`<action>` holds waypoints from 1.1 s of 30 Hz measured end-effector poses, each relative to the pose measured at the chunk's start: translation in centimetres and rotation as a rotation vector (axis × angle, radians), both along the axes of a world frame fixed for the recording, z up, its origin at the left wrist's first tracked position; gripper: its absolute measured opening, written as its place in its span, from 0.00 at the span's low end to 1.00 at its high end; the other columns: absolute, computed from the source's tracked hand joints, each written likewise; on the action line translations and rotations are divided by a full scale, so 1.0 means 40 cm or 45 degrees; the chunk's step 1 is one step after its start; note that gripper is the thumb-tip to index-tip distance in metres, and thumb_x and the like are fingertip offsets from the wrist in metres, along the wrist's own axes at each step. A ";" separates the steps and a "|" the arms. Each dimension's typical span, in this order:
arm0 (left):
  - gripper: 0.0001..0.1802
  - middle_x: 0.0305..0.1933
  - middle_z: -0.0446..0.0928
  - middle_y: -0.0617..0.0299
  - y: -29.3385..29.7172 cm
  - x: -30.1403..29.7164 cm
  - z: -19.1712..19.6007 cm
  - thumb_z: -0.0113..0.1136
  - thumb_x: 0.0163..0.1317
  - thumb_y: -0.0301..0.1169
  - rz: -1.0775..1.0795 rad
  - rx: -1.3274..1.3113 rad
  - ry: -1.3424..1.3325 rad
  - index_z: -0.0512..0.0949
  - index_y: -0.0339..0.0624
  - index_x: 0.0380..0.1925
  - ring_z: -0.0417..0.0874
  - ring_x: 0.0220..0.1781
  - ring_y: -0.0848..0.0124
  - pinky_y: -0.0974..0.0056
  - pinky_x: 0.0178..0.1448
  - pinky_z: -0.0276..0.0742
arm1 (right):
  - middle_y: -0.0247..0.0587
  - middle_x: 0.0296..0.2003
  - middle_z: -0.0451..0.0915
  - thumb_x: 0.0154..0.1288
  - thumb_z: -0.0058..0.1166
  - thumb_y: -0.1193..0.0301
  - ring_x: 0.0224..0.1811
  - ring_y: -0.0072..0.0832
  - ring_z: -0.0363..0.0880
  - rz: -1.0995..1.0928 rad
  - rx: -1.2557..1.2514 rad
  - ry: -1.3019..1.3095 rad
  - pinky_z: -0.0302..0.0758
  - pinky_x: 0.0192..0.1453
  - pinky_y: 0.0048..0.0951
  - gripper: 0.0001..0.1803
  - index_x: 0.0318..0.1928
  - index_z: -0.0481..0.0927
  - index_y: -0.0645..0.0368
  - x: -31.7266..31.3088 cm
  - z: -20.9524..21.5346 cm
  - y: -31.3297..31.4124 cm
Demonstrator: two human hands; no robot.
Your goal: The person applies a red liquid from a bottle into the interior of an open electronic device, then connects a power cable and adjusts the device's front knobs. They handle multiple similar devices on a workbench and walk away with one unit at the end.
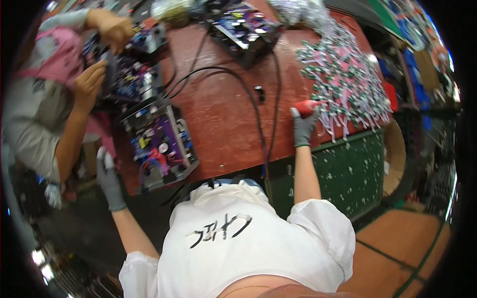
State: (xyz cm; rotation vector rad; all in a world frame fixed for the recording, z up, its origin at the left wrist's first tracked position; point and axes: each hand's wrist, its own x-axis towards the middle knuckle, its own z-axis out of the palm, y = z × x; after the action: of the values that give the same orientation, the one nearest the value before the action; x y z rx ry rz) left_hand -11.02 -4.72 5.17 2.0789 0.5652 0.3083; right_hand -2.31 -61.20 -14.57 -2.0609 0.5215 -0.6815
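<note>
My left hand (pixel 110 184), in a grey glove with pale fingertips, is stretched out at the table's left front edge and holds nothing. Just to its right sits an open-topped black metal case (pixel 161 146), with purple and yellow circuit parts and red wires inside. Far to the right, my right hand (pixel 304 128), also grey-gloved, is curled at a red rounded object (pixel 305 108), whose kind I cannot make out. Touching that area is a wide heap of small green boards with white wire tails (pixel 343 82).
A co-worker's hands (pixel 92 82) are at another open case (pixel 131 77) at left. One more case (pixel 243 27) stands at the back of the red table (pixel 223 119). Black cables (pixel 248 87) cross the tabletop near a small black piece (pixel 259 93). Clear plastic bags (pixel 298 12) lie behind.
</note>
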 end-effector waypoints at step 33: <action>0.25 0.63 0.67 0.49 -0.350 0.045 0.179 0.50 0.67 0.33 -0.771 -0.087 -0.190 0.66 0.31 0.61 0.68 0.66 0.61 0.59 0.70 0.59 | 0.39 0.47 0.74 0.49 0.71 0.63 0.48 0.28 0.74 0.150 0.442 0.166 0.72 0.54 0.31 0.34 0.55 0.70 0.60 -0.152 0.101 0.248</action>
State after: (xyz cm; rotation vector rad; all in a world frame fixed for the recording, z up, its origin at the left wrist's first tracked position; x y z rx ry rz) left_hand -9.20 -18.71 12.32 2.0305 -0.1503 0.0849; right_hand -8.37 -51.26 -10.54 -1.7980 0.5456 -0.3588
